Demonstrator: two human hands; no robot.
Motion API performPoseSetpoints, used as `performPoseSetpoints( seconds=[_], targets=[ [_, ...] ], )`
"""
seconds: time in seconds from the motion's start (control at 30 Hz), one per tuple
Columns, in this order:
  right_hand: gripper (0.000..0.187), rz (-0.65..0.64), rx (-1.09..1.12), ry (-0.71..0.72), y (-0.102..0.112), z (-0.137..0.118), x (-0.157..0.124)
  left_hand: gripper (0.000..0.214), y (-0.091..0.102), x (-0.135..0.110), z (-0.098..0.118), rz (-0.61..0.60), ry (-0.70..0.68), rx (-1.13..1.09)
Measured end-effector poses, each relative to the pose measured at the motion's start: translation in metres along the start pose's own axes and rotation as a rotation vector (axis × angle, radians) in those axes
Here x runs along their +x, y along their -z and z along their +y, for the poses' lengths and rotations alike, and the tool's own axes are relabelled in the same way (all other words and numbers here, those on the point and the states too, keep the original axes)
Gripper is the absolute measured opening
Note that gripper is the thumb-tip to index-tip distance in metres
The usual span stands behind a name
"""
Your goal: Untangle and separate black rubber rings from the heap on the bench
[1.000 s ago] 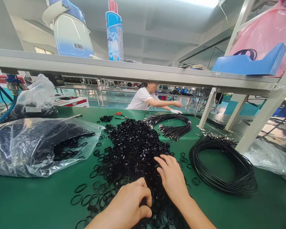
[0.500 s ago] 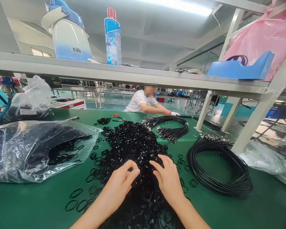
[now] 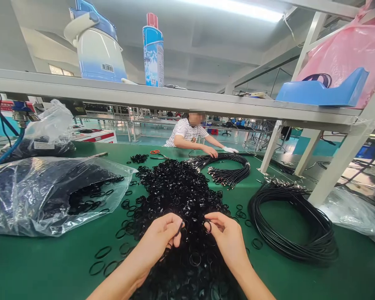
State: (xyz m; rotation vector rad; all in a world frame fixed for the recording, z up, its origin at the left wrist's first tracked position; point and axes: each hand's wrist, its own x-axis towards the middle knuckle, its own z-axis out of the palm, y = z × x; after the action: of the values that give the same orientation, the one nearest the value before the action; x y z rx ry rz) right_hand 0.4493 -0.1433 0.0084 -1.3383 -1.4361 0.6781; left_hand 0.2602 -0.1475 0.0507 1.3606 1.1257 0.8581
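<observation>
A large heap of thin black rings (image 3: 178,183) spreads over the green table, with loose ones scattered around it. Over the near part of the heap, my left hand (image 3: 161,235) is closed, a black ring pinched between thumb and fingers. To its right, my right hand (image 3: 231,239) grips another black ring (image 3: 208,227) between thumb and forefinger. The two hands are a short way apart, fingertips facing each other. Part of the ring in my left hand is hidden by the fingers.
At left lies a clear plastic bag (image 3: 50,196) of black rings. Coiled black cables (image 3: 293,246) lie at right, with another cable bundle (image 3: 234,173) farther back near scissors (image 3: 155,152). Across the table sits a co-worker (image 3: 186,133). A metal shelf (image 3: 175,98) spans overhead, its post (image 3: 340,162) standing at right.
My right hand has closed its spread fingers on a ring. My left hand now shows a ring in its pinch. The co-worker's hands have moved apart, one over the cable bundle.
</observation>
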Motion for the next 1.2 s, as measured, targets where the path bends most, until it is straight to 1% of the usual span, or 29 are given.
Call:
performPoseSetpoints(
  seconds=[0.1,0.2,0.3,0.37,0.47,0.67,0.73,0.8,0.9,0.93,0.97,1.03,1.07,1.1,1.13,1.2],
  targets=[
    [0.012,-0.038,0.004,-0.014,-0.002,-0.008,-0.003,0.037,-0.001,0.0,-0.002,0.038,0.03,0.025],
    [0.017,-0.072,0.011,-0.002,-0.002,-0.012,-0.005,0.038,-0.001,-0.001,-0.002,0.053,0.009,0.088],
    [0.025,-0.114,0.036,-0.011,-0.001,-0.014,-0.007,0.038,0.0,0.0,-0.002,0.027,-0.026,0.143],
    [0.026,-0.125,0.012,0.008,-0.001,-0.015,-0.007,0.039,0.001,0.001,-0.002,0.017,-0.054,0.153],
    [0.027,-0.097,-0.104,0.108,0.0,-0.015,-0.008,0.04,0.001,0.002,-0.001,0.017,-0.065,0.141],
    [0.047,-0.041,-0.381,0.222,-0.002,-0.008,-0.011,0.041,-0.001,0.0,0.0,0.007,-0.049,0.104],
    [0.052,-0.021,-0.437,0.281,-0.003,-0.005,-0.012,0.041,-0.002,-0.001,0.001,0.014,-0.043,0.091],
    [0.054,0.035,-0.472,0.338,-0.004,-0.005,-0.012,0.04,-0.002,-0.001,0.001,0.021,-0.039,0.079],
    [0.048,0.128,-0.426,0.389,-0.005,-0.016,-0.015,0.038,-0.004,-0.003,0.002,0.036,-0.048,0.052],
    [0.042,0.11,-0.37,0.391,-0.006,-0.023,-0.018,0.036,-0.005,-0.003,0.001,0.04,-0.052,0.037],
    [0.036,0.062,-0.298,0.386,-0.007,-0.031,-0.021,0.035,-0.007,-0.004,0.0,0.045,-0.057,0.014],
    [0.022,-0.096,-0.159,0.361,-0.012,-0.048,-0.03,0.034,-0.011,-0.005,-0.003,0.036,-0.067,-0.062],
    [0.018,-0.147,-0.117,0.363,-0.016,-0.055,-0.034,0.033,-0.014,-0.005,-0.005,0.022,-0.066,-0.119],
    [0.017,-0.162,-0.098,0.385,-0.021,-0.06,-0.039,0.034,-0.017,-0.005,-0.007,0.014,-0.048,-0.184],
    [0.021,-0.147,-0.103,0.419,-0.026,-0.062,-0.043,0.034,-0.02,-0.006,-0.008,0.013,-0.01,-0.254],
    [0.029,-0.084,-0.168,0.503,-0.037,-0.062,-0.049,0.033,-0.024,-0.007,-0.011,0.044,0.104,-0.395]
  ],
)
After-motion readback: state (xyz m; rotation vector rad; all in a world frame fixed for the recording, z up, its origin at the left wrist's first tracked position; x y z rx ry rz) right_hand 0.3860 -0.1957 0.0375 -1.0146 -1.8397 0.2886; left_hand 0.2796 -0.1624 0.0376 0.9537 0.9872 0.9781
